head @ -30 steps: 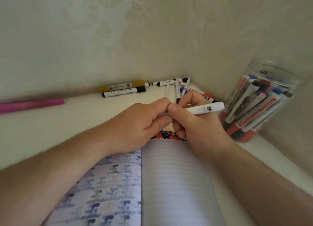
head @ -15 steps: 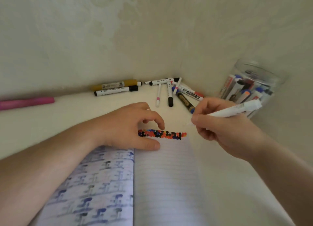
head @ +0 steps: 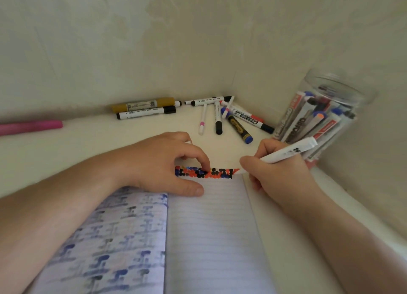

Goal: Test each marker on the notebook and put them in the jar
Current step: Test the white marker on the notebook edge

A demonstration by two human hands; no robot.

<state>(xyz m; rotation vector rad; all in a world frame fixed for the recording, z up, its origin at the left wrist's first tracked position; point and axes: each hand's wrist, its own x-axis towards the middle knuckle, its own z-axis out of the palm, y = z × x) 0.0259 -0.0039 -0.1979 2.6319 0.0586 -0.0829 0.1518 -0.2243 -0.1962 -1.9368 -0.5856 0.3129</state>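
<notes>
I see notebook [head: 211,238] open, near centre. Jar [head: 319,117] far right, full of markers. My left hand [head: 163,168] curled, fingertips pressing page top, grasping nothing. My right hand [head: 277,172] grasping white marker [head: 288,153], tip at page's top right corner.

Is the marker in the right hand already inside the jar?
No, the right hand holds the white marker with its tip at the notebook, outside the jar.
</notes>
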